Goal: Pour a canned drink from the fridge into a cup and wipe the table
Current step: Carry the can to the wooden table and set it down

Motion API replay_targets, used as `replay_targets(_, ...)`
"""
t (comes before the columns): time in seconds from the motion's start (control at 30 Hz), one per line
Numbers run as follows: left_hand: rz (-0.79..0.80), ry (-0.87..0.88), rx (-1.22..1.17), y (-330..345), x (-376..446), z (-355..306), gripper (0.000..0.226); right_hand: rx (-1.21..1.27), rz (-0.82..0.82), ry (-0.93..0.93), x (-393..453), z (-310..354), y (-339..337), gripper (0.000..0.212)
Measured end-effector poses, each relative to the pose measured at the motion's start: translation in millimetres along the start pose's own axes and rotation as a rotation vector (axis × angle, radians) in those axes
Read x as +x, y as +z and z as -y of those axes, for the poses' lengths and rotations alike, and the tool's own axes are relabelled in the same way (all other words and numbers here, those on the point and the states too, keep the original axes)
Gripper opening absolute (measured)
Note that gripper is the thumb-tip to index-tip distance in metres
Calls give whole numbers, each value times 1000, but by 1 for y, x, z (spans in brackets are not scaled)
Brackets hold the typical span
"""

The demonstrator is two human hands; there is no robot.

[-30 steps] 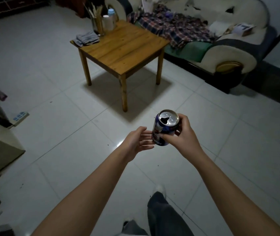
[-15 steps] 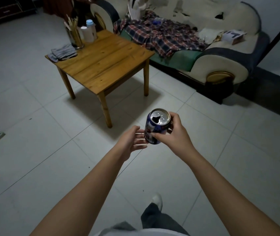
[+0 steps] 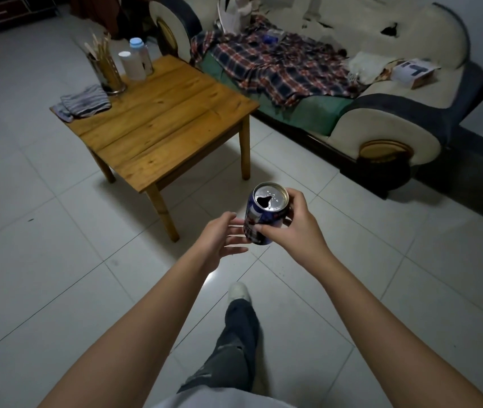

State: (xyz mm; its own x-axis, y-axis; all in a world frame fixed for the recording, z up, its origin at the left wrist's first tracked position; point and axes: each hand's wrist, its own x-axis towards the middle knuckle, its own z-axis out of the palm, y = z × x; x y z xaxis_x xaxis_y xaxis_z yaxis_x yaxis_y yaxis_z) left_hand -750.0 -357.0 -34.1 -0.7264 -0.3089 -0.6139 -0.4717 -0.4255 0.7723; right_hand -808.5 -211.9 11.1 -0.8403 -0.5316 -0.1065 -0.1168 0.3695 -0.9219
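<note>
Right hand (image 3: 296, 228) wrapped around the can (image 3: 265, 217), thumb across the near side, fingers curled round the far side; can upright, top already opened (dark teardrop hole in the silver lid), held out in the air above the tiled floor (image 3: 43, 237). Left hand (image 3: 219, 241) just at 9 o'clock of the can, fingers loosely spread and reaching toward the can's lower wall, fingertips close to it or barely touching (hard to tell which), gripping nothing. Both bare forearms stretched out from the bottom of the view. Below the hands, at 6 o'clock, a leg in dark trousers (image 3: 234, 346) with a pale shoe (image 3: 238, 291) stepping forward.

Out at 11 o'clock from the can, a square wooden table (image 3: 169, 122), near leg just beside the left hand in the view. At the table's far corner, a metal holder (image 3: 108, 73) full of wooden sticks, a white-capped cup (image 3: 132, 66) just beside it, and a bottle with a pale blue cap (image 3: 141, 55) behind that. Striped cloth (image 3: 83, 104) bunched at the table's left corner, near the holder.

At 1 o'clock, a worn cream sofa (image 3: 387, 134) with a plaid shirt (image 3: 275, 66) spread on the seat and a small box (image 3: 415, 72) toward its right end.
</note>
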Motion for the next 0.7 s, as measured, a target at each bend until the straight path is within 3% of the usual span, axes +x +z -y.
replay_targets(0.7, -123, 36, -59, -41, 247, -207, 30, 40, 154, -94, 341, 47, 10, 66)
